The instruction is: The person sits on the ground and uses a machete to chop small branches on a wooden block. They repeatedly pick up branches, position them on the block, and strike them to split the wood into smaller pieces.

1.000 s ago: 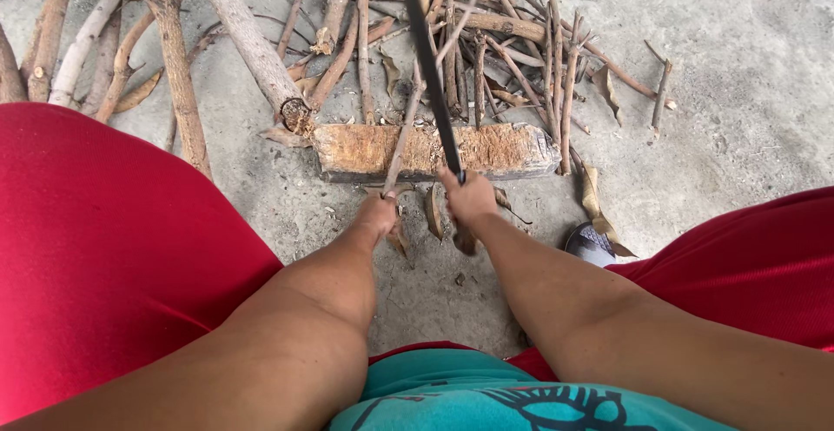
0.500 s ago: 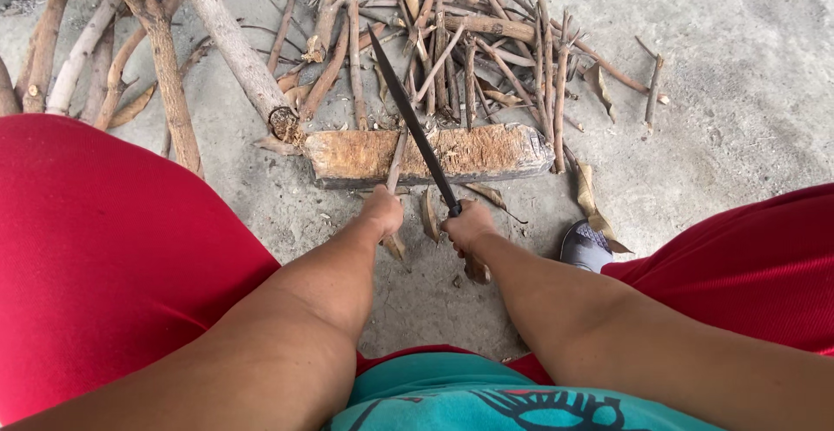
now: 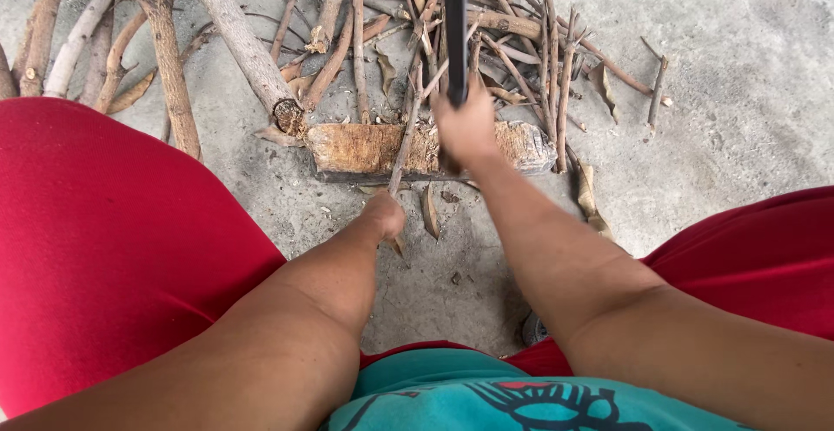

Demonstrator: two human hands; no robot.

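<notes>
Stick (image 3: 405, 140) | left hand (image 3: 383, 215) fingers pinching it (on block (image 3: 365, 149)) | right hand (image 3: 465, 127) gripping blade (image 3: 454, 23)

I hold a long dark blade (image 3: 454, 31) upright, its length running straight up out of view, above the chopping block. In my other fist is a thin pale stick (image 3: 407, 135), slanting up and away from me across a flat, rough-barked brown wood block (image 3: 365, 149), which lies crosswise on the grey ground just before the heap of branches
</notes>
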